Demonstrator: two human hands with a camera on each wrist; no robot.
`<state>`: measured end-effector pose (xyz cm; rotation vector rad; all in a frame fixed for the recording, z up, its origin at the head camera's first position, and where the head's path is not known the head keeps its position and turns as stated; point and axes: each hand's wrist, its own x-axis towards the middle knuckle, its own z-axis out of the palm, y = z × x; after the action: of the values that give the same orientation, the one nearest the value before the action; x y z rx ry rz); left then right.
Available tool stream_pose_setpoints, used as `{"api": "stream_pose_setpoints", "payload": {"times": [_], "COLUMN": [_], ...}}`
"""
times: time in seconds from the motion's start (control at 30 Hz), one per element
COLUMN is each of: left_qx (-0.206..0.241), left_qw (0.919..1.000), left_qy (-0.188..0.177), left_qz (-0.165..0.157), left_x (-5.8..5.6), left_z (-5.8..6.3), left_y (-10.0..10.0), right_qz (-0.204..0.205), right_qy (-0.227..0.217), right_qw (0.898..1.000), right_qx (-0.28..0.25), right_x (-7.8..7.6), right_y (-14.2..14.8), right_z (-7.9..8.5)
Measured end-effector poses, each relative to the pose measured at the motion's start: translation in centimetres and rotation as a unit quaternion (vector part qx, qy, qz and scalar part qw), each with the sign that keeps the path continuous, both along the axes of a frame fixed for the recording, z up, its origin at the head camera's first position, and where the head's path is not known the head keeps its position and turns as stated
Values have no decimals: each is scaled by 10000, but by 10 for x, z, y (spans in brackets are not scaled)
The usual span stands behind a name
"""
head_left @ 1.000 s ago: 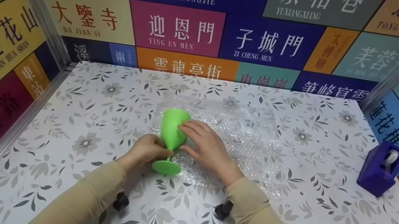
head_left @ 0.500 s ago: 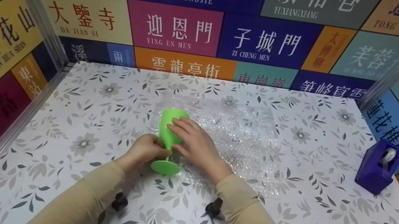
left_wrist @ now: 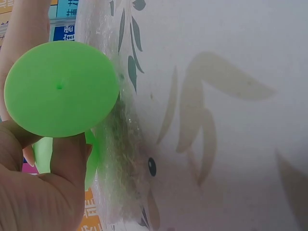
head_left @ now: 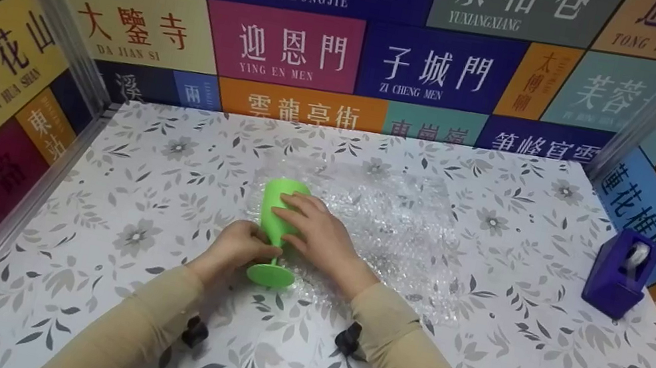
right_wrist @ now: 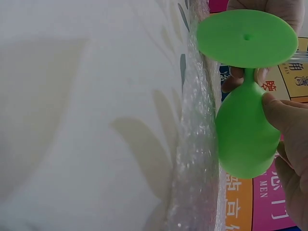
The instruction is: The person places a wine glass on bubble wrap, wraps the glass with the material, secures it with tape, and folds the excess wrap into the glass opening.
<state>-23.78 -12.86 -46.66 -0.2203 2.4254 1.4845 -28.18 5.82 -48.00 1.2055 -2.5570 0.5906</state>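
Observation:
A bright green goblet (head_left: 278,216) lies on its side at the left part of a bubble wrap sheet (head_left: 399,237), foot towards me. My left hand (head_left: 236,245) pinches its thin stem between thumb and fingers, just behind the round foot (left_wrist: 60,89). Over the bowl lies my right hand (head_left: 322,234), its fingers fairly straight across the top and the thumb near the stem end. In the right wrist view the right thumb (right_wrist: 276,110) touches the side of the bowl (right_wrist: 245,134). The goblet's mouth faces away and is hidden in both wrist views.
A purple tape dispenser (head_left: 619,272) with a roll of tape stands at the table's right edge. White floral covering (head_left: 123,310) spreads over the table. Sign-patterned walls (head_left: 285,45) rise at the back and both sides.
My right hand has moved left, and its fingers now reach further across the goblet's bowl. My left hand keeps hold of the stem. The whole head view has shifted slightly.

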Motion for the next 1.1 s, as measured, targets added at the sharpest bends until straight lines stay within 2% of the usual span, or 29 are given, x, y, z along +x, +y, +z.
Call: {"api": "stream_pose_setpoints", "payload": {"times": [0.23, 0.4, 0.47, 0.63, 0.7, 0.9, 1.1], "left_qx": [71, 721, 801, 599, 655, 797, 1055], "left_qw": [9997, 9967, 9958, 9974, 9972, 9961, 9925], "left_qy": [7, -285, -394, -300, -265, -367, -455], "left_qz": [-253, -246, -207, -272, -255, -28, 422], "left_x": [0, -2, -5, -16, -20, -29, -38], "left_z": [3, 9, 12, 20, 22, 23, 20], "left_y": [-6, -17, -23, -38, -42, -52, -58], "right_qz": [-34, -85, -90, -52, -54, -141, -218], "right_qy": [-180, -254, -288, -253, -236, -354, -438], "right_qw": [9998, 9996, 9995, 9997, 9997, 9992, 9987], "right_qx": [12, 53, 58, 28, 33, 113, 122], "right_x": [0, 1, 2, 1, 1, 1, 1], "right_y": [0, -2, -3, -5, -6, -7, -7], "right_z": [3, 5, 6, 6, 6, 6, 6]}}
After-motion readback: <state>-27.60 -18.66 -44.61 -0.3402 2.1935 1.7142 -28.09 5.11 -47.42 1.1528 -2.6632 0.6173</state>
